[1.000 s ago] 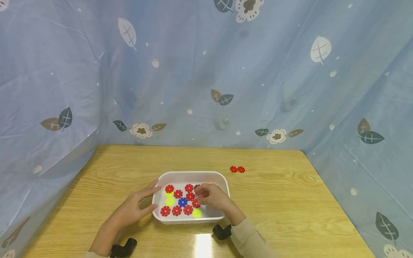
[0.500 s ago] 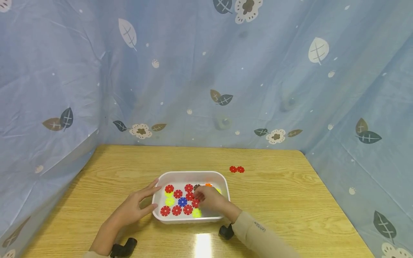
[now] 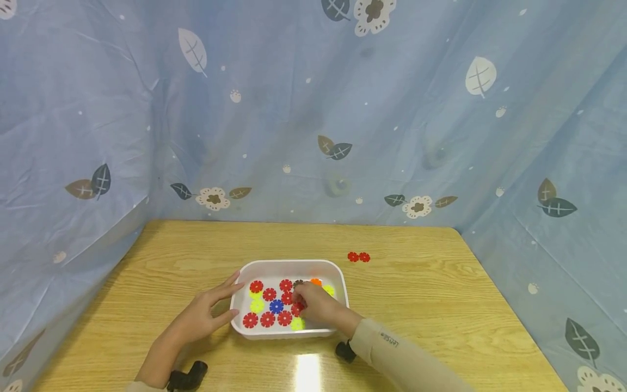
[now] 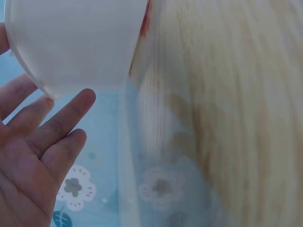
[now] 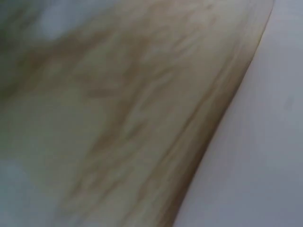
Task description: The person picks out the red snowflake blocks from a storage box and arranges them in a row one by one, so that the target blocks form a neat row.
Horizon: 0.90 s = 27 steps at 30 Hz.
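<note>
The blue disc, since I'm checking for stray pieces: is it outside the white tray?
No, the blue disc lies inside the white tray, with red discs near it.

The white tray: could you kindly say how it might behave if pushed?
The white tray would probably slide rather than tip, being wide and shallow. Its even-looking walls suggest a smooth, perhaps slippery grip. The notched discs spread across its bottom might shift if jolted.
</note>
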Motion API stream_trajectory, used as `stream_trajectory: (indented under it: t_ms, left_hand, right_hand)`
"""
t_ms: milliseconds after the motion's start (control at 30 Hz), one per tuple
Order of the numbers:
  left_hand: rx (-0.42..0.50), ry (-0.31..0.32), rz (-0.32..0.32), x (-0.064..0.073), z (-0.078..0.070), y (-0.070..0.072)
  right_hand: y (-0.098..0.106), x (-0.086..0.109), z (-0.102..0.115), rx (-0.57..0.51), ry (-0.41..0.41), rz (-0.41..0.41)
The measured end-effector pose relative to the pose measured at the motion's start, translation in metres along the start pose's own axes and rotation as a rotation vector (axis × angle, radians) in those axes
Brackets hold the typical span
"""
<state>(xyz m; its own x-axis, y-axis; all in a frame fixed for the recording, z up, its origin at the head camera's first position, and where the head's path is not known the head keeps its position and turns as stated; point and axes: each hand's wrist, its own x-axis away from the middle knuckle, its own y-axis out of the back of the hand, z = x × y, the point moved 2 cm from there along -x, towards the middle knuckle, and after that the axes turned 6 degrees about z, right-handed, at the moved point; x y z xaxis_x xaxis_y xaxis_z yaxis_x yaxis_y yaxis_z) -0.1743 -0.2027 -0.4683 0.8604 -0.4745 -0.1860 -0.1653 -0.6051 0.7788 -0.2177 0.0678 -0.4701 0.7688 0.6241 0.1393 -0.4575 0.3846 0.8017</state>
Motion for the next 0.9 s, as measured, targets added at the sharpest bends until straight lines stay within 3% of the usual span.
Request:
stream_trajectory:
  t_ms: [433,900]
  left_hand:
    - [-0.005,0.001,-0.006,-0.0007,0.0015,-0.0010]
    - [0.018,-0.004,-0.009,0.0004,-0.0020,-0.0012]
  right_hand:
    - [-0.0010,0.0006,-0.0012,0.035,-0.003,0.014]
    - [0.0035,0.0031,-0.0043,-0.137,-0.008,-0.049]
